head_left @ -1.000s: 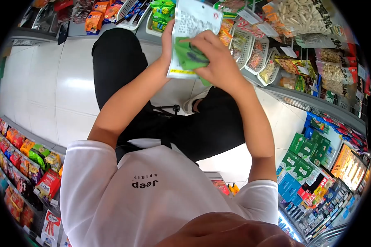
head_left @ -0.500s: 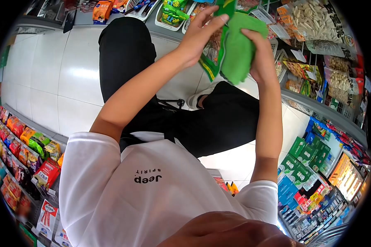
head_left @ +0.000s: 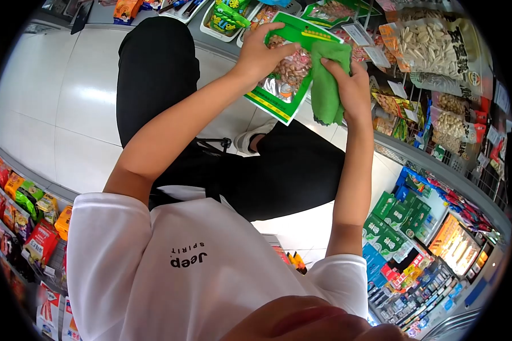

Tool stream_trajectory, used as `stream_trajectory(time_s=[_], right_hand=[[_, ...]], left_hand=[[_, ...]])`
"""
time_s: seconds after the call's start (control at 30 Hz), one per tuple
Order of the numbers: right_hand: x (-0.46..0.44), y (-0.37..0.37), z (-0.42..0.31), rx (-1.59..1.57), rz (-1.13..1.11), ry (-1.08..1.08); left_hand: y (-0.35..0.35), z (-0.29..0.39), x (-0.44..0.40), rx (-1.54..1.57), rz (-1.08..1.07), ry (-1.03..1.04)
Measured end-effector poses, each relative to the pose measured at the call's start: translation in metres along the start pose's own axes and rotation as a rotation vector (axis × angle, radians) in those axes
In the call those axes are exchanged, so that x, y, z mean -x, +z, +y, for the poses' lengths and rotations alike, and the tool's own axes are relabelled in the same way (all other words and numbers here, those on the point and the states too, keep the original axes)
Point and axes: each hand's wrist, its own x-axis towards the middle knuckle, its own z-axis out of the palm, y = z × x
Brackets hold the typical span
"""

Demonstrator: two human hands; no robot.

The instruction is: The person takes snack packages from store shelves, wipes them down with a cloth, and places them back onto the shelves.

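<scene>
My left hand point(head_left: 263, 55) grips the left side of a green-edged bag of peanuts point(head_left: 293, 71), thumb across its front. The bag's clear window shows pinkish nuts, with a silvery patch near its lower edge. In my right hand point(head_left: 351, 90) is a folded green cloth point(head_left: 326, 85), with my thumb pressed on it. The cloth lies against the bag's right edge and hides part of it. Both hands are held in front of the shelf, above my black-trousered legs.
Ahead, a shelf holds white baskets point(head_left: 233, 35) of green packets point(head_left: 228, 18). Bagged seeds point(head_left: 429, 45) hang at the right. Green cartons point(head_left: 389, 219) stand lower right. A snack rack point(head_left: 25, 199) is at the left, on a pale tiled floor point(head_left: 77, 108).
The bag has turned so its front with the nut window faces me. The cloth has moved from covering much of the bag to its right edge. The view has shifted slightly.
</scene>
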Motion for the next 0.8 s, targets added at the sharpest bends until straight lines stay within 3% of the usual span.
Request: stream_trajectory(time_s=[0.13, 0.23, 0.3, 0.53, 0.57, 0.8], right_hand=[[-0.017, -0.010, 0.029, -0.089, 0.056, 0.111], [-0.028, -0.012, 0.048, -0.237, 0.123, 0.128], [-0.033, -0.013, 0.049, -0.346, 0.177, 0.139], [-0.038, -0.023, 0.044, -0.478, 0.246, 0.105], [-0.038, -0.024, 0.044, -0.490, 0.275, 0.096], [-0.035, -0.019, 0.042, -0.512, 0.352, 0.028]], left_hand=[[-0.003, -0.002, -0.006, 0.143, -0.117, -0.136], [0.005, 0.002, -0.030, -0.281, -0.083, 0.092], [0.009, 0.005, -0.051, -0.460, -0.062, 0.360], [0.011, 0.061, -0.072, -0.508, -0.247, 0.146], [0.016, 0.049, -0.073, -0.471, -0.189, 0.279], [0.026, 0.049, -0.073, -0.409, -0.135, 0.244]])
